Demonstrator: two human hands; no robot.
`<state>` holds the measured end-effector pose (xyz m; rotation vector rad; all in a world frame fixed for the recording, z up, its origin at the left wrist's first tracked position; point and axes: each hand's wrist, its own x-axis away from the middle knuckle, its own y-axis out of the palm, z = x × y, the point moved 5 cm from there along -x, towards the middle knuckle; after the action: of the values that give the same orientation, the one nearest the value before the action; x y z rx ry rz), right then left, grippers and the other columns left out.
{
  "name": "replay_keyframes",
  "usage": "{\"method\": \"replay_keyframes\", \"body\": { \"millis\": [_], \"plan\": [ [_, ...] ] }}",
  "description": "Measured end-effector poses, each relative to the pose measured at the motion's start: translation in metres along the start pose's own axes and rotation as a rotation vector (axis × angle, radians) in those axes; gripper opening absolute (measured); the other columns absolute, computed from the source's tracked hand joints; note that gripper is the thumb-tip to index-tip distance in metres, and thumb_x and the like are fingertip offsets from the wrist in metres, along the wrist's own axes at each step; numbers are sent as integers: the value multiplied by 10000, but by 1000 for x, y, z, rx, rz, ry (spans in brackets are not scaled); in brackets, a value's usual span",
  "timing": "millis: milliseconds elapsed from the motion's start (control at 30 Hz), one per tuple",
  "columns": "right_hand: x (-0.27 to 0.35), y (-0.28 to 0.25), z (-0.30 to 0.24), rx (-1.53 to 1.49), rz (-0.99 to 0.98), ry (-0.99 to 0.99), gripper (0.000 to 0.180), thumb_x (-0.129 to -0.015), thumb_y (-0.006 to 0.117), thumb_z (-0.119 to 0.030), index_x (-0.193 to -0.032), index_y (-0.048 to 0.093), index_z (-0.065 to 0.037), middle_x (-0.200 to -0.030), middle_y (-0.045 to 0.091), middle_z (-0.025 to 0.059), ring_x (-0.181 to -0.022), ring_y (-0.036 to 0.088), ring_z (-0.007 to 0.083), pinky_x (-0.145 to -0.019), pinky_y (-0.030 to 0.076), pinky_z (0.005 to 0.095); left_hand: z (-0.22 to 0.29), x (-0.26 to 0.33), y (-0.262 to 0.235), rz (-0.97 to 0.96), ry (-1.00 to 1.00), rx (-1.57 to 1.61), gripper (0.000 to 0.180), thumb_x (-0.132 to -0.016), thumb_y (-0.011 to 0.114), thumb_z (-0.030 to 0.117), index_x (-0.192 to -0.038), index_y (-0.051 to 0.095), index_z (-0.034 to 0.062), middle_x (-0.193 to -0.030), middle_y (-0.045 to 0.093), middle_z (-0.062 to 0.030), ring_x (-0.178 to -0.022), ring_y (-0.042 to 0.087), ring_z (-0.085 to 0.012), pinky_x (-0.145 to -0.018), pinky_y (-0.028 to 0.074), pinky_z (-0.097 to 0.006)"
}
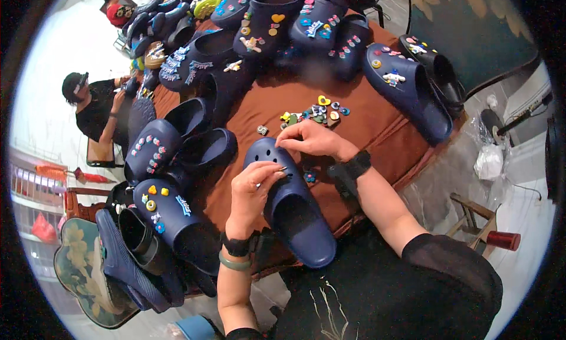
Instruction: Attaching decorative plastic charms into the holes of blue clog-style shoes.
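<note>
A navy clog (293, 192) with holes in its toe lies in front of me, heel toward me and toe pointing away. Over its upper, my left hand (250, 192) pinches a small thin piece between thumb and fingertips; its kind is too small to tell. My right hand (315, 141) hovers at the clog's toe with thumb and forefinger together, and whatever they hold does not show. A small blue flower charm (309, 176) rests beside the clog, under my right wrist. Beyond my right hand lies a pile of colourful shoe charms (321, 111), with one grey charm (262, 129) apart from it.
The brown cloth (265, 98) covers the table. Decorated navy clogs (171, 213) crowd its left side, more clogs (262, 22) line the back, and another clog (407, 86) sits at the right. A person (97, 104) works at the far left. A wooden stool (471, 213) stands at right.
</note>
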<state>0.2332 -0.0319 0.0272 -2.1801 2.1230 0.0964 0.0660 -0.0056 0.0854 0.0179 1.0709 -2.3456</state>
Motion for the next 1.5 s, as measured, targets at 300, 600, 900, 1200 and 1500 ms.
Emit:
{"method": "replay_keyframes", "body": {
  "millis": [300, 600, 900, 1200, 1500],
  "plan": [
    [1, -6, 5, 125, 132, -148, 191, -926, 577, -165, -980, 666, -5, -746, 619, 5, -651, 557, 60, -610, 466, 228, 47, -11, -4, -226, 247, -225, 284, -759, 714, 258, -907, 685, 17, -966, 641, -75, -962, 569, -247, -878, 401, -382],
    [2, -7, 7, 131, 178, -52, 185, -916, 594, -168, -958, 661, -1, -743, 619, -9, -682, 552, 49, -615, 473, 239, 59, -3, 10, -347, 345, -521, 356, -591, 713, 114, -933, 650, 40, -1072, 568, -61, -1072, 492, -283, -979, 336, -453],
    [17, -36, 0, 410, 45, -198, 122, -779, 683, -140, -860, 670, -50, -761, 626, 11, -759, 569, 138, -725, 444, 308, 51, 7, 11, -238, 281, -420, 452, -586, 673, 10, -1036, 636, 46, -1039, 591, -68, -977, 531, -289, -863, 416, -435],
    [25, -7, 6, 822, -315, -160, 188, -708, 722, -205, -893, 690, -210, -941, 553, -8, -1038, 439, 210, -925, 242, 387, 44, 21, 8, -18, 189, -353, 515, -605, 677, -32, -1109, 640, 62, -1033, 634, -96, -962, 603, -294, -907, 446, -399],
    [27, -6, 8, 797, -251, -236, 147, -753, 702, -198, -898, 685, -190, -918, 608, -13, -1027, 490, 230, -907, 279, 431, 35, 26, 6, 10, 142, -195, 498, -679, 722, 21, -1167, 624, 49, -1178, 625, -97, -1095, 577, -277, -953, 425, -377]
  ]
}}
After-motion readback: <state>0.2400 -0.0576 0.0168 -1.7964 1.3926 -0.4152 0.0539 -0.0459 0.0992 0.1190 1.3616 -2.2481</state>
